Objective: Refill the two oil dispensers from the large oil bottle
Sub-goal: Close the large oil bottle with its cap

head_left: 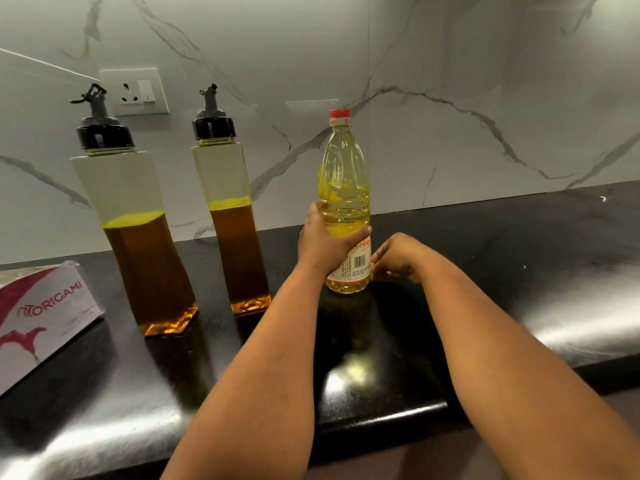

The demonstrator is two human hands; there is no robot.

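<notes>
The left hand (320, 249) is gripping the upright red-capped clear plastic oil bottle (344, 188); the right hand (398, 258), fingers loosely curled, is touching its label, well right of two square black-spouted dispensers (138, 220).

The left hand (323, 249) grips the upright oil bottle (344, 174); the right hand (398, 258) rests beside it.

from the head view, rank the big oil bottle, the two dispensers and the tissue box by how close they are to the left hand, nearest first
1. large oil bottle: gripped by the left hand, middle of the counter.
2. right dispenser: just left of that hand.
3. left dispenser: further left.
4. tissue box: far left edge of the view.
</notes>
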